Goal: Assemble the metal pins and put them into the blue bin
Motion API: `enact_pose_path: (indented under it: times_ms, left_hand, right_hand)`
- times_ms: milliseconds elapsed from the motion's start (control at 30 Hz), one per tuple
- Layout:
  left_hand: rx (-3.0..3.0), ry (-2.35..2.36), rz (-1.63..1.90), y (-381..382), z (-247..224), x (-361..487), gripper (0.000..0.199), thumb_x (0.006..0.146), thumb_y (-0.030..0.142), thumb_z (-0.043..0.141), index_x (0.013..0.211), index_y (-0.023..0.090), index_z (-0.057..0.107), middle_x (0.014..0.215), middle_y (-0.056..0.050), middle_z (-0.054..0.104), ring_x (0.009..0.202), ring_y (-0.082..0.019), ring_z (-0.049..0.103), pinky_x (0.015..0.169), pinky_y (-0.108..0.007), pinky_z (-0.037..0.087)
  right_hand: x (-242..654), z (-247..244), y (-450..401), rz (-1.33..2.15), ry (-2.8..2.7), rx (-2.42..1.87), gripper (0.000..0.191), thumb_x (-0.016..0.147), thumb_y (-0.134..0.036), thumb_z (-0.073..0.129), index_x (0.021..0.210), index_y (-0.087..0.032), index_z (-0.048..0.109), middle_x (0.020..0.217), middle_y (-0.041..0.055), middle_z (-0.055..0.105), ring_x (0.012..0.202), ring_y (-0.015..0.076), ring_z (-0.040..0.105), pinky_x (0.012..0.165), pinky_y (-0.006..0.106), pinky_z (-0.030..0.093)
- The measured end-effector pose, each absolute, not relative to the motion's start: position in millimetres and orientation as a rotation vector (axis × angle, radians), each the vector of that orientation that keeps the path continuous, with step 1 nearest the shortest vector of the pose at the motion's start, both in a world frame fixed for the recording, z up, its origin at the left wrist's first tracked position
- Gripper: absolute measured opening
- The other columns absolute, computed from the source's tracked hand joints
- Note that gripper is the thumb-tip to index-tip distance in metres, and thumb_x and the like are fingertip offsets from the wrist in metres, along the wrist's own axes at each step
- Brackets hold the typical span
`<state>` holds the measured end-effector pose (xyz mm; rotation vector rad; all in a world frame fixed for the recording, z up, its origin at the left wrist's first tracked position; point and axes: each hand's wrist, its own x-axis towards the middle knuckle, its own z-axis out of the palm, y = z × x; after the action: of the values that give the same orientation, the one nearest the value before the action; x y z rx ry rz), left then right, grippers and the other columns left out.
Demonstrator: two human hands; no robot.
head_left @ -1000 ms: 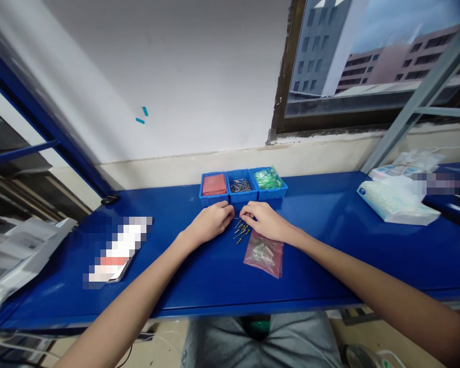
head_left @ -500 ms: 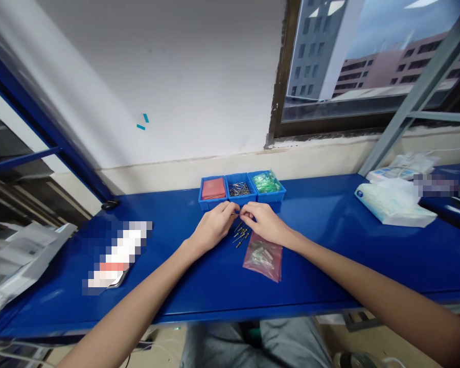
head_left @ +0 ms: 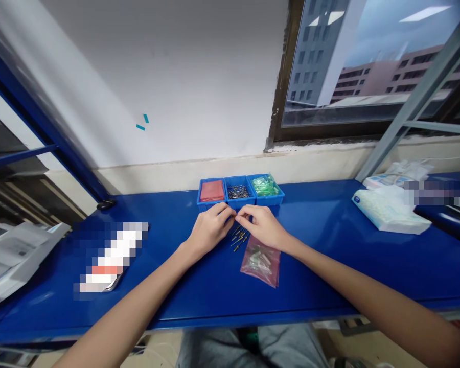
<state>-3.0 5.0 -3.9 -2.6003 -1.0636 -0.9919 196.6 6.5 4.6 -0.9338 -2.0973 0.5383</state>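
My left hand [head_left: 211, 227] and my right hand [head_left: 264, 224] meet fingertip to fingertip over the blue table, just in front of three small bins. Both are closed in a pinch on a thin metal piece, apparently a blind rivet, mostly hidden by the fingers now. Below them lies a loose group of brass-coloured blind rivets [head_left: 239, 237]. Beside those, under my right wrist, rests a pink plastic bag [head_left: 249, 265] with small clear packets on or in it; which one I cannot tell.
Behind my hands stand a blue bin of pink bags [head_left: 212, 191], one of metal rivets [head_left: 238, 192] and one of green-and-clear packets [head_left: 266, 185]. A blurred-out phone-like object [head_left: 113, 259] lies left. Tissue pack [head_left: 391, 210] sits right, near a grey metal post [head_left: 393, 122].
The thin metal piece showed between my fingertips before and is now mostly covered. My hands stay together with little movement; the view has shifted slightly.
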Motion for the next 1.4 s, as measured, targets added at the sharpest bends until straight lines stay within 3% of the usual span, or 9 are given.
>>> enact_pose_path:
  times_ms: [133,267,400,500,633,800,1000,1200,1400]
  left_hand:
    - [-2.532,-1.119,-1.085,7,-7,-4,0.014,0.099,0.023,0.054,0.111,0.019,0.060,0.097,-0.005,0.069,0.089,-0.017,0.066,0.078,-0.027,0.054]
    - [-2.485,-1.164,-1.250,8,-7,-4,0.043,0.098,0.022,0.055,0.140,0.019,0.042,0.104,-0.004,0.071,0.092,-0.016,0.068,0.079,-0.027,0.055]
    - [-2.503,-0.984,-1.290,4,-4,0,0.020,0.099,0.023,0.054,0.117,0.019,0.061,0.100,-0.005,0.072,0.090,-0.016,0.068,0.081,-0.027,0.054]
    - [-2.560,-1.071,-1.384,4,-4,4,0.014,0.097,0.025,0.059,0.106,0.019,0.067,0.096,-0.004,0.074,0.084,-0.016,0.069,0.076,-0.026,0.054]
    - [-2.660,-1.302,-1.418,9,-8,3,0.016,0.095,0.025,0.062,0.109,0.021,0.069,0.100,-0.002,0.076,0.077,-0.014,0.070,0.069,-0.024,0.052]
    - [-2.726,-1.208,-1.150,11,-10,-2,0.022,0.096,0.021,0.058,0.116,0.019,0.065,0.098,-0.005,0.073,0.090,-0.019,0.067,0.080,-0.030,0.053]
    - [-2.684,-1.208,-1.034,8,-10,-1,0.013,0.098,0.025,0.055,0.104,0.019,0.064,0.095,-0.006,0.069,0.088,-0.019,0.063,0.079,-0.030,0.052]
    - [-2.698,-1.197,-1.267,13,-12,0,0.013,0.097,0.023,0.055,0.099,0.017,0.067,0.093,-0.006,0.071,0.085,-0.018,0.065,0.077,-0.030,0.051]
    - [-2.725,-1.204,-1.445,7,-7,6,0.018,0.096,0.025,0.059,0.107,0.019,0.071,0.097,-0.006,0.075,0.081,-0.017,0.069,0.075,-0.029,0.054]
  right_hand:
    - [198,7,9,0.754,-2.016,-0.903,0.020,0.095,-0.033,0.058,0.087,-0.017,0.068,0.083,0.0011,0.069,0.075,0.0139,0.060,0.070,0.025,0.045]
    - [196,7,9,0.780,-1.985,-0.907,0.013,0.093,-0.027,0.058,0.092,-0.018,0.067,0.085,0.0015,0.069,0.077,0.0140,0.061,0.070,0.024,0.046]
    - [192,6,6,0.733,-2.016,-0.901,0.011,0.093,-0.022,0.056,0.091,-0.017,0.066,0.083,0.0014,0.070,0.076,0.0140,0.063,0.070,0.025,0.045]
    - [193,5,7,0.727,-2.044,-0.914,0.014,0.093,-0.023,0.055,0.089,-0.016,0.067,0.082,0.0020,0.070,0.074,0.0143,0.062,0.068,0.025,0.044]
    - [197,6,10,0.731,-2.028,-0.991,0.017,0.092,-0.024,0.056,0.085,-0.016,0.070,0.075,0.0020,0.069,0.068,0.0140,0.059,0.065,0.025,0.043]
    - [199,9,10,0.661,-2.017,-1.020,0.016,0.090,-0.019,0.057,0.081,-0.015,0.070,0.072,0.0015,0.068,0.066,0.0128,0.058,0.063,0.024,0.041]
    - [194,12,1,0.545,-2.099,-1.005,0.020,0.092,-0.021,0.057,0.077,-0.014,0.069,0.064,-0.0017,0.063,0.057,0.0095,0.050,0.058,0.023,0.034]
    - [196,18,1,0.563,-2.073,-0.963,0.025,0.094,-0.030,0.058,0.077,-0.016,0.069,0.068,-0.0003,0.067,0.062,0.0114,0.055,0.063,0.024,0.039]
    - [198,8,10,0.622,-2.007,-1.002,0.010,0.089,-0.019,0.059,0.090,-0.016,0.068,0.079,0.0031,0.070,0.071,0.0142,0.063,0.067,0.025,0.046]
